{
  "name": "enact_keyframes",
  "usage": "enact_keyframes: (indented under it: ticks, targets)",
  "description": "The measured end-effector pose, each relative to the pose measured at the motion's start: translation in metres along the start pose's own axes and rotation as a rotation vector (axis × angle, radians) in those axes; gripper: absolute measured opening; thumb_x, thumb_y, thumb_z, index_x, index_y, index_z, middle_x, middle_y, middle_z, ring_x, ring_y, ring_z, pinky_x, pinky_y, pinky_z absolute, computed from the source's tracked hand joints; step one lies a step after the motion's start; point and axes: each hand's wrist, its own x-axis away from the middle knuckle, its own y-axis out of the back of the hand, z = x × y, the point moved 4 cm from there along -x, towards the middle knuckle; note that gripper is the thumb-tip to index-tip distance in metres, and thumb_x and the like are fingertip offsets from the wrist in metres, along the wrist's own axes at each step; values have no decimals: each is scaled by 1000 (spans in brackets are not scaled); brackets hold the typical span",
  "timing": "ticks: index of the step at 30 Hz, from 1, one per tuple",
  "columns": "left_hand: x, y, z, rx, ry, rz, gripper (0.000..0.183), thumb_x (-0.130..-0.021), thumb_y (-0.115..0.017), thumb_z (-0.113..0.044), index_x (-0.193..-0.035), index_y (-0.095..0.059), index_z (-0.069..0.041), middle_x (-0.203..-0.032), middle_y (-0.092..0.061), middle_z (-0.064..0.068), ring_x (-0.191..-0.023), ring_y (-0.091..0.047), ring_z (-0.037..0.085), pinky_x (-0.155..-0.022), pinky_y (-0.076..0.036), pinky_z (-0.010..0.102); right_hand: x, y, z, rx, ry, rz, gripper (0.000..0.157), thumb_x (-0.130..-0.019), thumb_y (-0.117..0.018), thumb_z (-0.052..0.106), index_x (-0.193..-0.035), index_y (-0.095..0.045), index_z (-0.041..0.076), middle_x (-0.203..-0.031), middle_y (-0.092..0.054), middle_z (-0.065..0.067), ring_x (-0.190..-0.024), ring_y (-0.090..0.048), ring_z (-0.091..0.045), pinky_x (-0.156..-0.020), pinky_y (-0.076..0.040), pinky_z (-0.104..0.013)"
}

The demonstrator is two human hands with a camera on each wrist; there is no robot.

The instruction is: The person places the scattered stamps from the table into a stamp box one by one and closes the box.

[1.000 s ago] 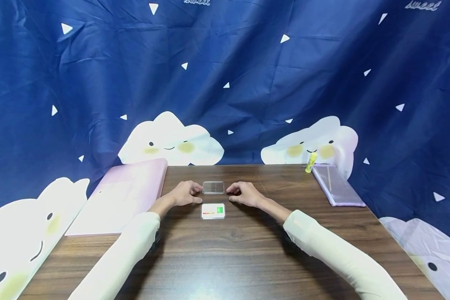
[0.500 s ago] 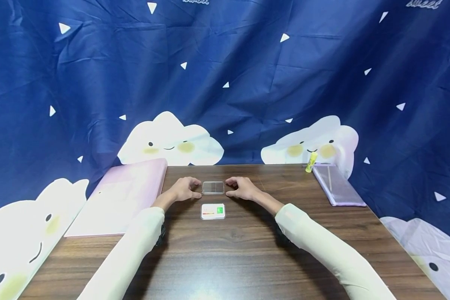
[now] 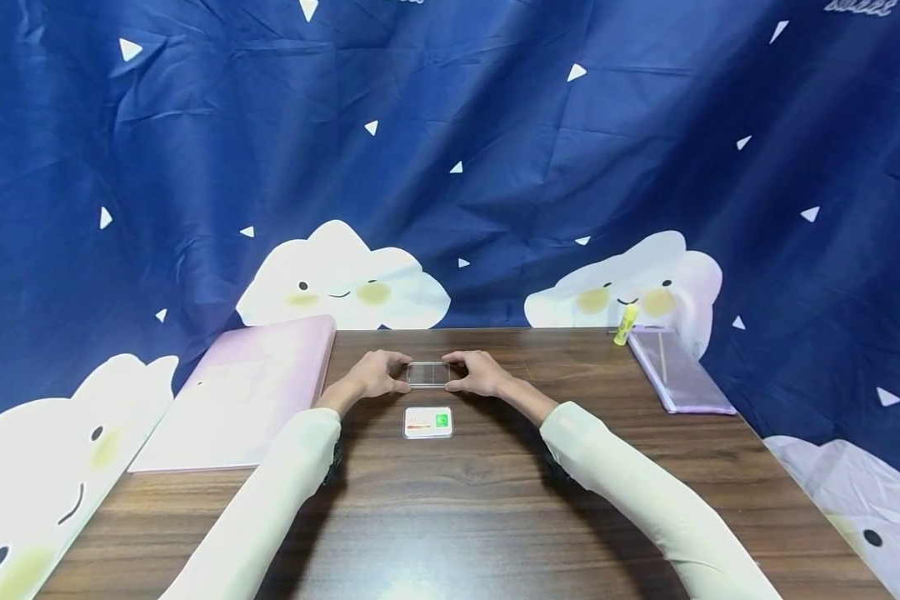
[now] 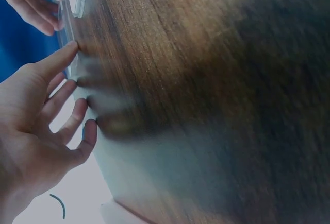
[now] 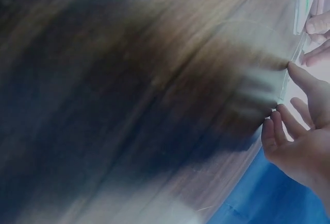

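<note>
Both hands closed in on clear rectangular case (image 3: 428,374), flat on table.

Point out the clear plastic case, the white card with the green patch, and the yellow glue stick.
clear plastic case (image 3: 428,374): head view, middle of its top face.
white card (image 3: 427,422): head view, centre of its face.
yellow glue stick (image 3: 627,322): head view, middle of its body.

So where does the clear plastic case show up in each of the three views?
Head: clear plastic case at table centre, between left hand and right hand.
Left wrist: upper left, its edge at the fingertips.
Right wrist: right edge, by the fingertips.
Shared landmark: white card, also visible in both wrist views.
</note>
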Motion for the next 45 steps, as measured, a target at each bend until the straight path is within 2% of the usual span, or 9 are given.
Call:
enact_keyframes:
  ticks: [9, 12, 21, 31, 41, 45]
  targets:
    - [-4, -3, 1, -7, -2, -11, 52, -88, -85, -21, -136, -69, -9, -143, -61, 18, -138, -53, 34, -114, -39, 48, 1, -2, 3, 77, 99, 23, 47, -94, -79, 20, -137, -67, 6, -137, -67, -12, -128, -60, -31, -111, -41, -48]
    - [-3, -4, 2, -15, -7, -26, 47, -88, -85, -20, -132, -72, -9, -140, -63, 17, -135, -55, 33, -113, -41, 49, 1, -4, 3, 93, 110, 38, 44, -96, -76, 21, -137, -67, 7, -142, -64, -10, -132, -56, -31, -114, -35, -49]
    - [-2, -4, 1, 22, 16, -28, 42, -87, -86, -22, -126, -76, -11, -139, -67, 6, -140, -51, 31, -116, -37, 48, 5, -6, 3, 95, 129, 26, 43, -98, -74, 21, -137, -67, 6, -144, -62, -13, -135, -53, -33, -116, -33, -51]
    - [1, -5, -1, 8, -30, -50, 40, -83, -89, -20, -120, -78, -9, -129, -72, 5, -130, -61, 28, -111, -44, 46, 15, -3, 8, 78, 146, 24, 40, -98, -74, 19, -134, -68, 4, -140, -64, -14, -136, -55, -32, -116, -32, -54]
    - [8, 7, -10, 42, -106, -48, 42, -84, -87, -17, -121, -76, -3, -131, -71, 10, -119, -68, 31, -106, -48, 47, 23, 9, 19, 41, 176, -9, 41, -96, -76, 16, -133, -68, 2, -142, -62, -19, -136, -55, -33, -116, -37, -49]
    - [13, 9, -13, 32, -119, -45, 40, -84, -88, -17, -120, -77, -3, -129, -72, 10, -120, -67, 31, -106, -48, 47, 27, 12, 24, 28, 202, -13, 41, -95, -77, 15, -133, -68, 1, -141, -63, -20, -134, -57, -33, -113, -41, -46]
